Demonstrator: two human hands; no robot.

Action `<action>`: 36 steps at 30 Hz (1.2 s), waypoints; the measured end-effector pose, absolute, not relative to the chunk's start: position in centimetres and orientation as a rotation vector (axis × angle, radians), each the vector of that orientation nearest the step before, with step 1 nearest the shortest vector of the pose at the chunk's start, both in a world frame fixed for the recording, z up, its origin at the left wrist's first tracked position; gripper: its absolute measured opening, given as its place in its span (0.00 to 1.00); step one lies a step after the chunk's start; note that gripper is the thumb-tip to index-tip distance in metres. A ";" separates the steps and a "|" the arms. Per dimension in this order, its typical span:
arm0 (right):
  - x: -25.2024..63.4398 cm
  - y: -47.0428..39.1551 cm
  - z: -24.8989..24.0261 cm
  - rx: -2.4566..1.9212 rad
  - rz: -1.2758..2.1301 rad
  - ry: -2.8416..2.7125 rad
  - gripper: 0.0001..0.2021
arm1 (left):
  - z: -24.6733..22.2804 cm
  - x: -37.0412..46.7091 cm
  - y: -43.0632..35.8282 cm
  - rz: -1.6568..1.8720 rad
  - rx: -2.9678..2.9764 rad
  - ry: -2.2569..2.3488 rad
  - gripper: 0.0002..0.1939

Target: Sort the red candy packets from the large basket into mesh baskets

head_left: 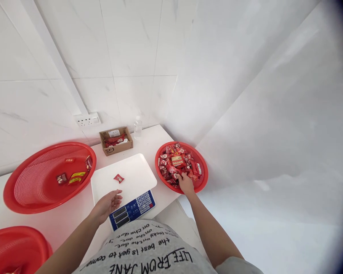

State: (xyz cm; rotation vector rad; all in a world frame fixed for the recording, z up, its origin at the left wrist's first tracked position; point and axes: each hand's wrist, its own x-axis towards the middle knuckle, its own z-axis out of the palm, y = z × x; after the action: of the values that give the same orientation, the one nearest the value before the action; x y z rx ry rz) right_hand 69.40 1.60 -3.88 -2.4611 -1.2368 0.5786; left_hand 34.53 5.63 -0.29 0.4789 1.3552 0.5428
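White counter (153, 137), seemingly early stage

Red plastic mesh basket (31, 207): few wrapped packets (76, 177). Left hand (103, 207): fingers empty, apart, near one small red packet (119, 178) on a white-and-blue scale (137, 173). Right hand (186, 184): fingers in a fuller red basket (205, 171), grip unclear.

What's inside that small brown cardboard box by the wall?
The small brown cardboard box holds red wrapped packets and something white. The packets cover its bottom, so what lies beneath can't be seen.
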 end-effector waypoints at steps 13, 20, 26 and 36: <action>64.7 0.8 2.1 -1.558 1.308 -0.991 0.16 | 1.9 38.1 4.5 0.424 0.825 1.068 0.24; 59.6 0.9 2.9 -1.358 1.651 -1.268 0.19 | 3.1 39.9 4.4 0.406 0.894 0.947 0.21; 59.3 1.0 1.1 -1.484 1.647 -1.080 0.19 | 1.9 39.1 4.6 0.611 0.661 1.100 0.14; 58.3 2.8 -1.6 -1.486 1.561 -0.782 0.18 | 2.9 36.6 5.0 0.844 0.413 1.193 0.05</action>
State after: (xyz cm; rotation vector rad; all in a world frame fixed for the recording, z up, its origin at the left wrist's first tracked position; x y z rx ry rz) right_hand 58.27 2.80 -1.62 -1.4863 -0.7815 1.5614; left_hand 36.60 5.00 2.92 0.4130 1.1928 0.8441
